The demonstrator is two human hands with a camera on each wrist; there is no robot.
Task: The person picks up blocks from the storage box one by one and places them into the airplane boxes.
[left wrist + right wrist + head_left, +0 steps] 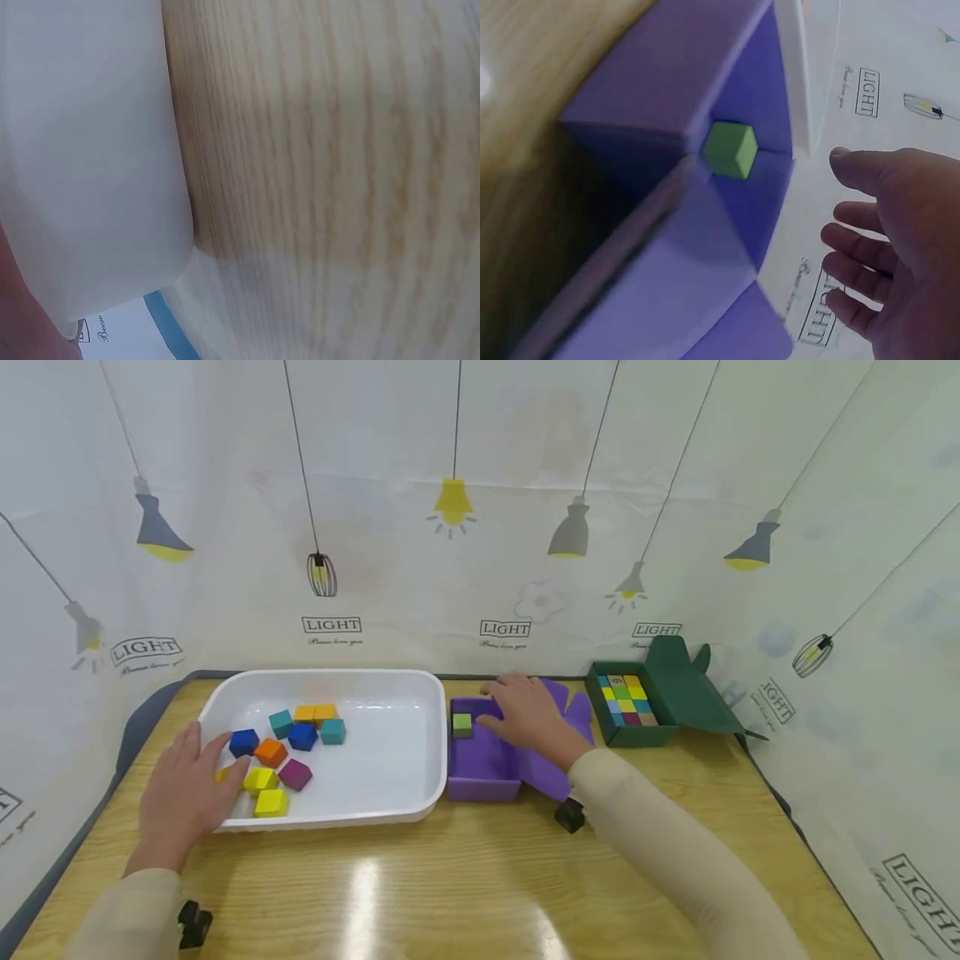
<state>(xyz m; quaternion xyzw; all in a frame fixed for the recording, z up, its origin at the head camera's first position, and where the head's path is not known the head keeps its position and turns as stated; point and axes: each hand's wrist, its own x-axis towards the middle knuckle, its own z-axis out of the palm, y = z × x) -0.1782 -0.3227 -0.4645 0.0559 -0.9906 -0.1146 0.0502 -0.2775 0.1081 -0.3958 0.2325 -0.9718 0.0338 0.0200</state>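
My left hand [183, 789] is over the left end of a white tray [390, 743], thumb and fingers spread. A yellow-orange cube [222, 774] partly shows between thumb and fingers; whether they touch it is unclear. Beside the thumb lie yellow cubes [272, 803]. In the left wrist view the tray's outer wall [97, 150] hides nearly all of that hand. Above the purple box [483, 789] hovers my right hand [525, 710], nothing between its parted fingers. One light green cube [731, 150] sits inside the box, in a corner, apart from the right hand [907, 247].
Blue [303, 737], teal [333, 732], orange [271, 752] and magenta [295, 774] cubes lie loose in the tray. At the right stands a green box [637, 737] with rows of coloured cubes, its lid [690, 693] folded open. A printed curtain [405, 568] hangs behind the wooden table [435, 885].
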